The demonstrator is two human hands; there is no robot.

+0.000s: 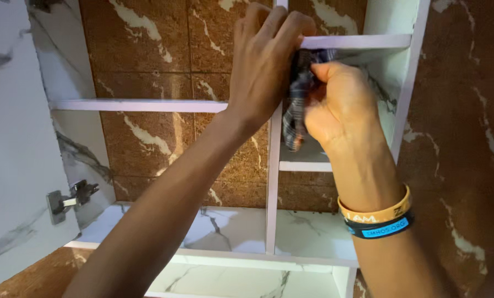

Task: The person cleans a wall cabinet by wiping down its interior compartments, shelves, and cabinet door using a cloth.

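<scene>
Cloth [296, 105] between hands, beside the shelf divider [273, 182]

The cloth [295, 105] in the right hand [343, 107] is soft woven fabric, checked, matt and crumpled. The shelf [357, 42] under the left hand's [263, 60] fingertips looks like painted board, smooth and white with a slight sheen. Behind both hands the tiles [148, 49] are brown, marble-veined and faintly grainy. Far left of the hands, the door [12, 138] is glossy white marble-look laminate, its hinge [70, 200] shiny metal. The wristbands [376, 221] look rubbery and smooth
</scene>
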